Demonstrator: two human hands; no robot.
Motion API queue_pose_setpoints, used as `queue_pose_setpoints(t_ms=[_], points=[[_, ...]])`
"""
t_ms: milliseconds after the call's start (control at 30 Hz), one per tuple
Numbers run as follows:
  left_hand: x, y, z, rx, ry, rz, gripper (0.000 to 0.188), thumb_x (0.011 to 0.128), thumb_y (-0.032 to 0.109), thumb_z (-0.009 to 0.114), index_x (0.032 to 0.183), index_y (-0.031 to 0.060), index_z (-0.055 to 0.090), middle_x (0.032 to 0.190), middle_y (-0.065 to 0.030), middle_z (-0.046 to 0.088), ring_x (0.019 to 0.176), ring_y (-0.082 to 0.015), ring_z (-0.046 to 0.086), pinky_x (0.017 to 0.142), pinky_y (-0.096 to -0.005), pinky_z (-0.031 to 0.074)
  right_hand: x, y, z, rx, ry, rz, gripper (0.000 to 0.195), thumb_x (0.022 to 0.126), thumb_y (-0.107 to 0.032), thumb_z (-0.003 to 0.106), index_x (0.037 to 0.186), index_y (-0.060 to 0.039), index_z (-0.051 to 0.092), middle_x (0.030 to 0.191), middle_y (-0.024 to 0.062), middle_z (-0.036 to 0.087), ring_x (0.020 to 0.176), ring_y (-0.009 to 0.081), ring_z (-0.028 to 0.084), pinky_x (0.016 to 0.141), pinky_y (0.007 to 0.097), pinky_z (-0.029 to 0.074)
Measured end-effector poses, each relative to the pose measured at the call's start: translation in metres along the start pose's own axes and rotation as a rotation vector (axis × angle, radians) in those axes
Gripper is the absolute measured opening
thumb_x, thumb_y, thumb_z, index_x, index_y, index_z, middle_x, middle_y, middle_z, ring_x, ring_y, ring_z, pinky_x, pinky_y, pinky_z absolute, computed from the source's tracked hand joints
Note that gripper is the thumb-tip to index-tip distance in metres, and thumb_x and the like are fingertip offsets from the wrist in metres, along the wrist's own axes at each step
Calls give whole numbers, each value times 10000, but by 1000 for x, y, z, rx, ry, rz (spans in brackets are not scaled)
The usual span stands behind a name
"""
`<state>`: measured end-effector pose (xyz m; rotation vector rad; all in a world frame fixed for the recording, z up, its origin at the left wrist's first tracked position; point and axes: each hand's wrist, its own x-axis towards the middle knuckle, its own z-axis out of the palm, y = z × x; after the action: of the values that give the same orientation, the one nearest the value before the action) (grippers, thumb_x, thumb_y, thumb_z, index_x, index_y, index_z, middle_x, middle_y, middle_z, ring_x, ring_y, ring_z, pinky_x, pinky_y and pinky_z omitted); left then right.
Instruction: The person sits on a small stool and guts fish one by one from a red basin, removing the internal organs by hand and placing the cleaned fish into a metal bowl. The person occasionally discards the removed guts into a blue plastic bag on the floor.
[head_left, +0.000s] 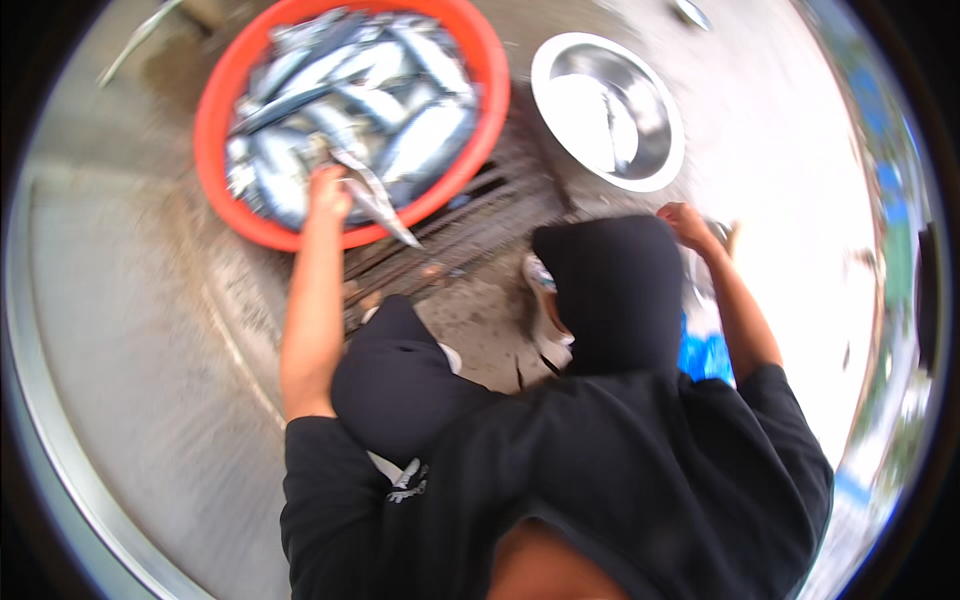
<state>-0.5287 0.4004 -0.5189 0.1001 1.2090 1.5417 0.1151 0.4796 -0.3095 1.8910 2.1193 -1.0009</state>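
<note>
A red plastic tub (501, 97) in front of me on the left is heaped with several silvery fish (367, 105). My left hand (328, 193) reaches over its near rim, with the fingers closed on one slender fish (373, 195). That fish slants down to the right, and its end pokes out past the tub's rim. My right hand (681, 223) is beside my right knee with its fingers curled. Blur and the knee hide whether anything is in it. Past that hand, a shiny metal basin (660, 142) stands with a fish-like shape (616, 135) inside.
A slatted drain grate (450, 232) runs under and beside the tub. My shoe (546, 296) rests on the concrete near it. A blue plastic bag (705, 356) lies by my right leg. One loose fish (691, 13) is on the ground at the top right. A metal-edged grey surface (135, 360) fills the left.
</note>
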Motion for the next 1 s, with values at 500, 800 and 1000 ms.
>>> queue_pose_setpoints(t_ms=[500,800,1000], points=[[-71,10,81,-311,-27,110,294,907,42,412,1191,-9,468,1094,-101,547,982,-195,536,905,-325,433,158,-402,200,27,-55,-1031,245,796,-118,583,1041,-101,598,1118,132,553,1104,340,501,909,440,427],[-71,-1,85,-342,174,121,299,921,85,424,1202,7,489,1121,-85,548,1019,-198,535,929,-339,428,175,-414,227,177,-73,-932,413,735,-121,595,1144,-67,564,1088,186,586,1036,387,532,854,470,447],[-70,-8,83,-363,219,132,293,925,97,420,1197,11,486,1105,-89,550,1024,-200,535,938,-339,421,179,-410,248,148,-92,-897,377,732,-188,640,1083,-65,580,1092,173,596,1059,373,529,888,483,422]])
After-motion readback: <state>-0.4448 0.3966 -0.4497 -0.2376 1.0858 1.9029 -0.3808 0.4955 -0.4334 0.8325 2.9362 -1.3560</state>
